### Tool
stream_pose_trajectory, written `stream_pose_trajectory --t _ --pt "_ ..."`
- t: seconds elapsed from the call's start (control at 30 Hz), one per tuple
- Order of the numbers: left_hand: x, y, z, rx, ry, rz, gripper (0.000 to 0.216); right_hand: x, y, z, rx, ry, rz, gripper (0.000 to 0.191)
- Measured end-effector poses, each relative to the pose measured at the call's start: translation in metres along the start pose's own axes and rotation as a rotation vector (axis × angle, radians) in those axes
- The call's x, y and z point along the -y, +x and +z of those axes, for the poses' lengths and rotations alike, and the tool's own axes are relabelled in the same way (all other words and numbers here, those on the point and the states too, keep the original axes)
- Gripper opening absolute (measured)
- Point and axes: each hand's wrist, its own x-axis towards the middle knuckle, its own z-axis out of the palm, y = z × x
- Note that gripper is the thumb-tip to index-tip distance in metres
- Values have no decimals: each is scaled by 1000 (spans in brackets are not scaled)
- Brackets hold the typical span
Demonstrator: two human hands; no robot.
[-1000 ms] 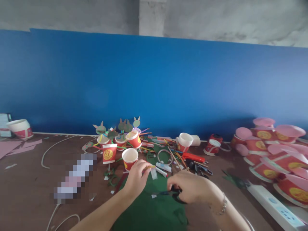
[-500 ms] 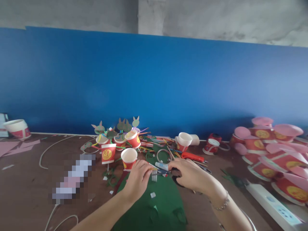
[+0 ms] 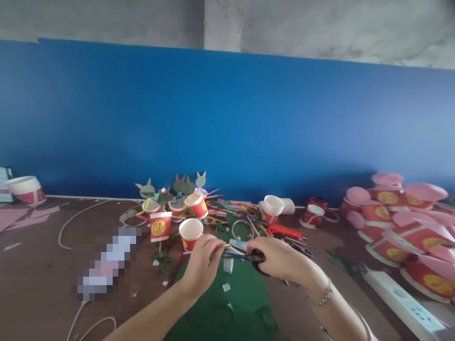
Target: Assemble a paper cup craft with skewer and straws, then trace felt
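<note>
Yellowish thin piece (image 3: 226, 245), pinched in the grip of the left hand (image 3: 204, 260) near the far end of a green sheet (image 3: 213, 305) on the brown tabletop (image 3: 42, 274), sits just beside dark scissors (image 3: 237, 256) held in the right hand's curled grip (image 3: 279, 258), left of a white power strip (image 3: 398, 298).

Head view: near, above hands (image 3: 203, 258), facing forward-down toward blue panel (image 3: 227, 123).

Blue partition (image 3: 227, 123), grey wall (image 3: 117, 23) above, white power strip (image 3: 401, 298) at right, pink paper (image 3: 10, 217) at left
</note>
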Motion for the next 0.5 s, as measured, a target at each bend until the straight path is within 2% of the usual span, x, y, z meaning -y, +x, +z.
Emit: stream_pose_trajectory --t 0.13,0.2,0.27,0.33,0.37,0.43,0.5 --pt "-6 1 0 -120 -192 -129 16 -2 2 0 -54 12 63 25" --pt "-10 2 1 -132 -394 -295 18 -6 4 -1 -60 76 92 25" --pt "-13 5 1 -112 -659 -481 24 -10 7 0 -6 186 66 24" --pt "-17 7 0 -92 -890 -602 27 -14 12 4 8 294 28 21" --pt "-18 8 0 -86 -975 -639 29 -14 16 8 -24 356 25 19" --pt "-19 9 0 -89 -1080 -684 32 -10 25 18 -188 537 65 18" --pt "-18 9 1 -110 -1104 -705 35 0 32 27 -294 873 126 30"
